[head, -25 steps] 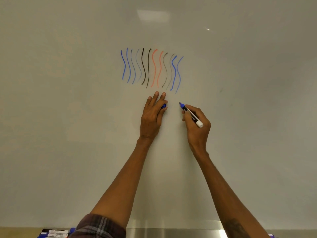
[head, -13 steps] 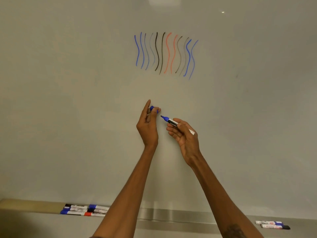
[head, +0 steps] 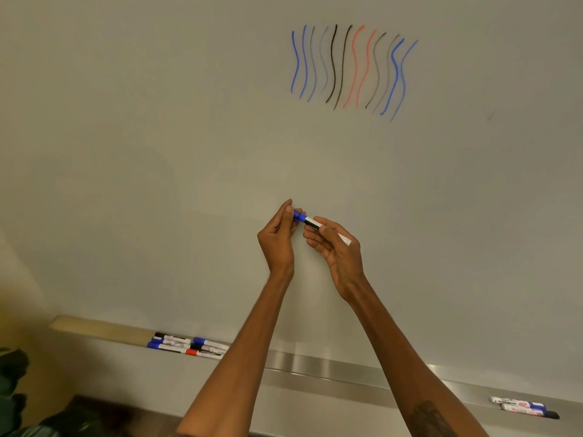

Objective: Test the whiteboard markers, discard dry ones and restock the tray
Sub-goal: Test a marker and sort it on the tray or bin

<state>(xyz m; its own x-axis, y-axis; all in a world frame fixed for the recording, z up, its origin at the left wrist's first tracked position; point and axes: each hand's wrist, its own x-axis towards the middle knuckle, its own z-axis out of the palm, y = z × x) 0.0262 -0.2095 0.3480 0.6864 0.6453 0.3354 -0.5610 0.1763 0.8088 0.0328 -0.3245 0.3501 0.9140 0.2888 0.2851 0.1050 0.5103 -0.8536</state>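
Note:
In front of the whiteboard (head: 157, 152) my right hand (head: 336, 247) grips a white-barrelled blue marker (head: 310, 223) by its middle. My left hand (head: 279, 234) pinches the marker's blue cap (head: 299, 216), which sits over the tip end. High on the board are several wavy test strokes (head: 351, 67) in blue, black, red and grey; some look faint. The metal tray (head: 315, 370) runs along the board's bottom edge.
Several capped markers (head: 189, 345) lie grouped on the tray's left part. Two more markers (head: 523, 408) lie at its far right end. A dark object (head: 12, 373) shows at the lower left edge.
Both hands dropped away from the test strokes and came together. The bare blue tip seen earlier is now covered by the cap in my left hand. The view tilted down, revealing the tray.

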